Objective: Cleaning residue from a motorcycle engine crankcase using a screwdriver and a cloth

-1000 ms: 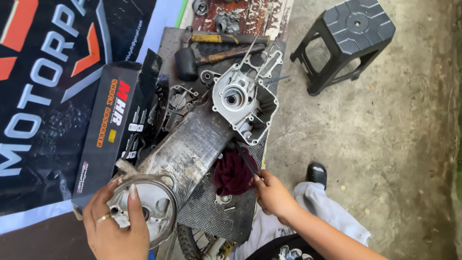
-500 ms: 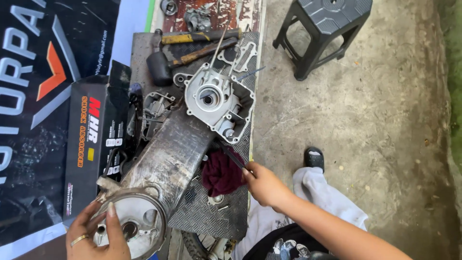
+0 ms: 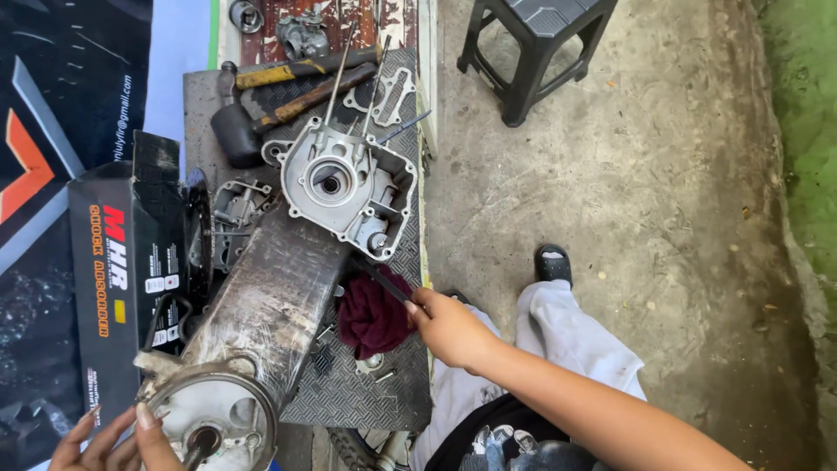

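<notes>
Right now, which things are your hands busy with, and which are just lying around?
In hand:
left hand on round grey metal drum
right hand holding thin dark tool
long grey engine casing

Lying about:
black rubber mallet
black plastic stool
dark red rag
black cardboard box

A long, grimy engine crankcase point(image 3: 275, 296) is lying diagonally across a black checker-plate mat, its light-grey open housing end with a round bore pointing up toward the hammers and its round drum end sitting at the bottom left. A thin dark rod-like tool point(image 3: 384, 283) is slanting from the crankcase's side down over a maroon rag point(image 3: 373, 316), which is lying crumpled just beside the case.
</notes>
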